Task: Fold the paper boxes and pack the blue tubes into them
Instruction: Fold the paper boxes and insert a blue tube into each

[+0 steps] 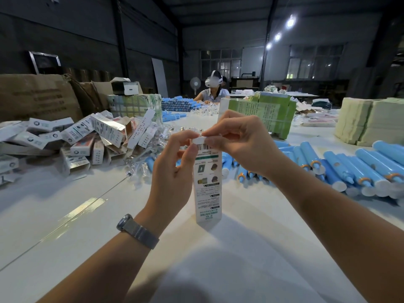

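A tall white paper box (208, 189) with green print stands upright on its lower end on the white table (65, 204). My left hand (175, 169) grips its upper left side, thumb and forefinger at the top flap. My right hand (238, 141) pinches the same white top flap from the right. Several blue tubes (358, 167) with orange collars lie in a row to the right. More blue tubes (227, 165) lie behind the box, partly hidden by it and my hands.
A heap of folded white boxes (83, 136) lies at the left. Bundles of flat green-printed cartons (264, 112) and pale stacks (371, 125) stand behind. Clear wrappers (140, 169) litter the middle. Across the table sits another person (213, 90) by a pile of tubes (178, 104).
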